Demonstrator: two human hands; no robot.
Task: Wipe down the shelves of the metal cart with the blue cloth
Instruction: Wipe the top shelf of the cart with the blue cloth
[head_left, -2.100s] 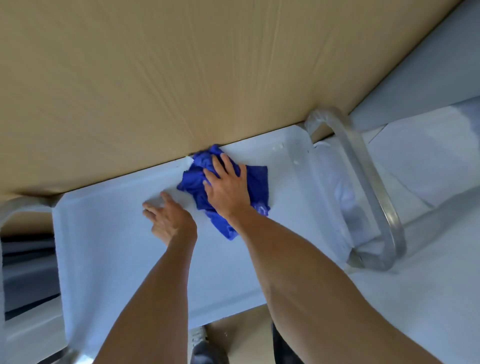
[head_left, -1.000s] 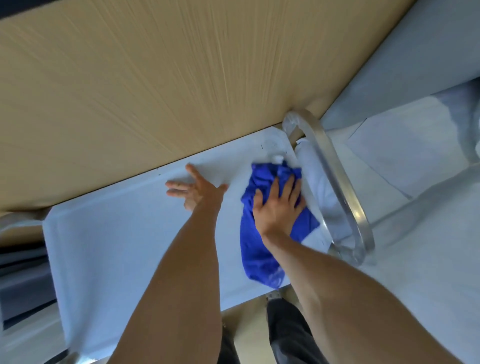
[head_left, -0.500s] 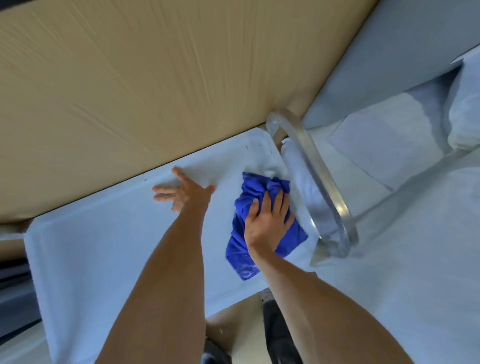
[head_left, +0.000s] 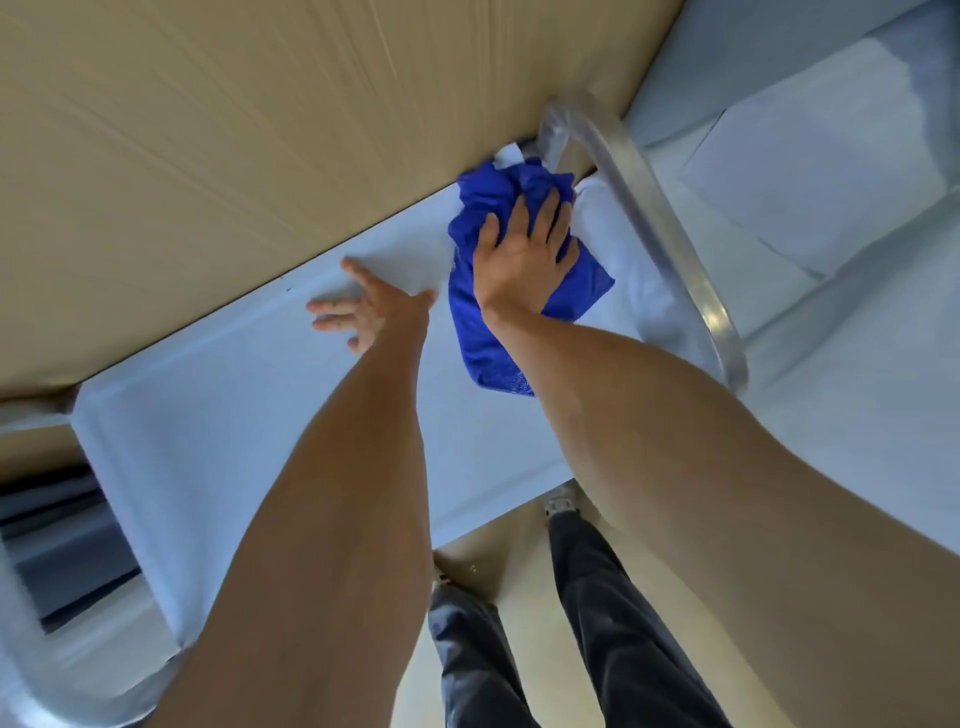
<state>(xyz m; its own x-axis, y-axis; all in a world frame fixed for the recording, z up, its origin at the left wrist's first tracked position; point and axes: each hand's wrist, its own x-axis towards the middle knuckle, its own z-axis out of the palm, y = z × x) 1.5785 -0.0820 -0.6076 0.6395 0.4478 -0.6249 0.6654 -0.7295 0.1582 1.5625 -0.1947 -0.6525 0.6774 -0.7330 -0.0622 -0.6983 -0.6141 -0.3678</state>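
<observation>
The blue cloth (head_left: 483, 218) lies crumpled on the metal cart's top shelf (head_left: 218, 441), pushed into its far right corner. My right hand (head_left: 524, 254) presses down on the cloth with spread, fairly straight fingers. My left hand (head_left: 363, 309) rests flat on the bare shelf just left of the cloth, fingers splayed. The cart's curved metal handle (head_left: 654, 218) rises right beside the cloth.
A tan wooden panel (head_left: 260, 130) runs along the shelf's far edge. Pale surfaces (head_left: 831, 364) lie to the right of the handle. Dark shelving (head_left: 57, 551) shows at lower left. My legs (head_left: 597, 613) and the floor are below the shelf's near edge.
My right hand has pushed the cloth further into the far right corner, beside the handle. My left hand stays flat on the shelf, shifting slightly with the view.
</observation>
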